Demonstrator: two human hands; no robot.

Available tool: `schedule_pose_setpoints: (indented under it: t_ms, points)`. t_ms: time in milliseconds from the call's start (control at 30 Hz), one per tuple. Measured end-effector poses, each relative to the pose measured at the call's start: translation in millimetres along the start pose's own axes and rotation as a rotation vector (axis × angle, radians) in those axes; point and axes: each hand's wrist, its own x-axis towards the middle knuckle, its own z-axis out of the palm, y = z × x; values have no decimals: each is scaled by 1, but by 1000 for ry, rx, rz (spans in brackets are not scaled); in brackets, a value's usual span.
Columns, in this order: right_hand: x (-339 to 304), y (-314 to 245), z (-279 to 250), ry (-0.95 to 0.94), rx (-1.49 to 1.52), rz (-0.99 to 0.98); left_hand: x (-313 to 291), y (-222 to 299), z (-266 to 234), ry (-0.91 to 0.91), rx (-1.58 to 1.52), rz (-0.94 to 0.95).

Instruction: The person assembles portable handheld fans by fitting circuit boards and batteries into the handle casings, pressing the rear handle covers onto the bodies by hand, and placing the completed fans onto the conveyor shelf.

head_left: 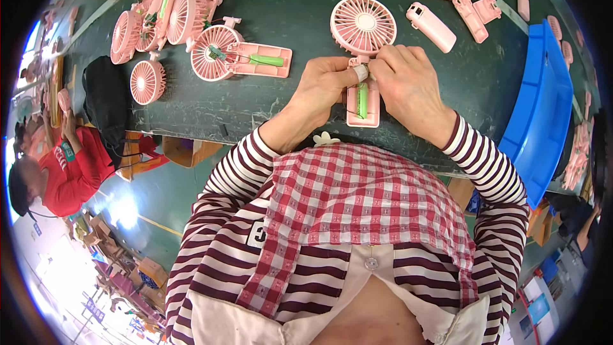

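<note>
A pink handheld fan [365, 22] lies on the dark green bench in front of me, round head pointing away. Its handle is uncovered, showing a green battery [363, 102] and thin wires inside. My left hand [324, 86] is closed on the neck of this fan from the left, its thumb wrapped in something whitish. From the right, my right hand [407, 83] is closed at the same neck with bent fingers. Both sets of fingertips meet there and hide whatever small part lies beneath them.
Several partly assembled pink fans [186, 16] are heaped at the left; one open fan [217, 54] shows its battery. Pink handle covers [431, 27] lie at the far right. A blue bin [539, 108] stands at the right edge. Another person [70, 169] in red sits at left.
</note>
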Motion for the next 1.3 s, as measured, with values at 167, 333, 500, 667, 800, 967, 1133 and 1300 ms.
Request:
schedule_pose_setpoints:
  t_ms: [167,333,500,667,800,967,1133,1300]
  points:
    - [-2,3,8,12,67,58,2,-2,3,63,-25,-39]
    - [-2,7,12,20,140,105,4,-4,6,92,-74,-65]
    - [-2,11,15,45,225,126,8,0,3,64,-60,-90]
    - [-6,8,11,2,245,154,13,3,-10,-51,-112,-145]
    - [-4,5,8,-1,261,150,15,3,-12,-70,-31,-145]
    - [-7,-1,0,153,644,494,19,5,-4,29,-61,122]
    - [-12,-22,15,359,296,301,26,7,-1,108,-166,262]
    - [-7,-18,30,400,187,214,27,4,2,141,-218,267]
